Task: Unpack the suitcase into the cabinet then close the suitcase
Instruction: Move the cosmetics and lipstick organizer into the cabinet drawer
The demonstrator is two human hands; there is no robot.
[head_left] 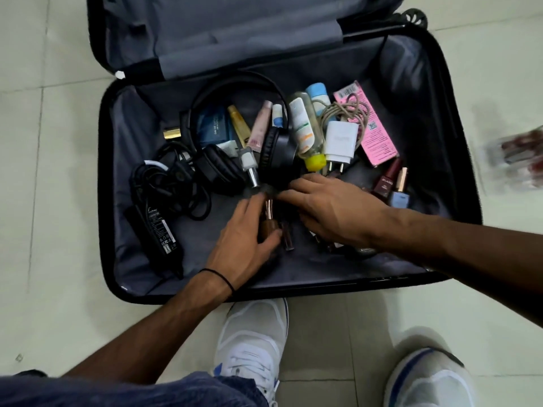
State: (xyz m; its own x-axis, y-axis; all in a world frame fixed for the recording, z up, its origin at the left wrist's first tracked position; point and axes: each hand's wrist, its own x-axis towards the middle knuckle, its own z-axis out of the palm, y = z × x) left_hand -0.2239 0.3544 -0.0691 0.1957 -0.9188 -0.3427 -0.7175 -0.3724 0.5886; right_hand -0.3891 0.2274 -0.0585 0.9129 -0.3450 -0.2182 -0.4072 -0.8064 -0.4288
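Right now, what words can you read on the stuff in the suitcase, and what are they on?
"ZUDIO" on the dark red bottle, though slightly blurred.
"EAU DE" on the blue box; the rest is too small to read.
Pink box: barcode, code square and print, too small to read.
Black power adapter: label print too small to read.
White charger: faint mark, unreadable.

We are reaching both arms forward and down, bare forearms angling in toward each other. Our left hand point(246, 242) is lying palm down with its fingers point(249, 205) curling and the thumb tucking in at the right, a thin black band point(219, 277) circling the wrist. Our right hand point(332, 212) is spreading palm down just beside it, fingertips nearly meeting the left's.
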